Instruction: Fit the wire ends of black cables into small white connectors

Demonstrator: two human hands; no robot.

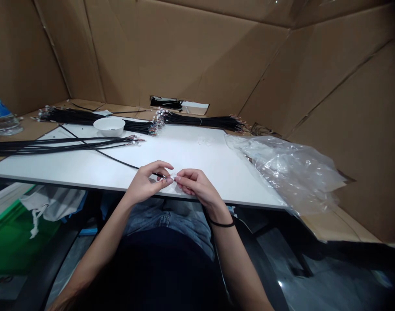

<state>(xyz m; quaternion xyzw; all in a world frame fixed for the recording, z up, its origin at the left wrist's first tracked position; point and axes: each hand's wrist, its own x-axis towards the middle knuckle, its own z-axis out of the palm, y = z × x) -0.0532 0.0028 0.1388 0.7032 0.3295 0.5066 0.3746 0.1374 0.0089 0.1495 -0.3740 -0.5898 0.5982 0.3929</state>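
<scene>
My left hand (148, 182) pinches a thin black cable (116, 160) near its end, just above the front edge of the white table board (184, 149). My right hand (195, 183) meets it at the fingertips and holds a small clear plastic connector (173, 176) on the cable's tip. The fingers hide part of the joint, so how far the cable sits in the connector is hidden. A black hair tie circles my right wrist. A few tiny clear pieces (204, 140) lie on the board beyond my hands.
Bundles of black wires (55, 147) with coloured ends lie across the board's left and far side, around a white bowl (109, 126). A crumpled clear plastic bag (281, 172) covers the right side. Cardboard walls (184, 52) enclose the back; a plastic bottle (1, 116) stands far left.
</scene>
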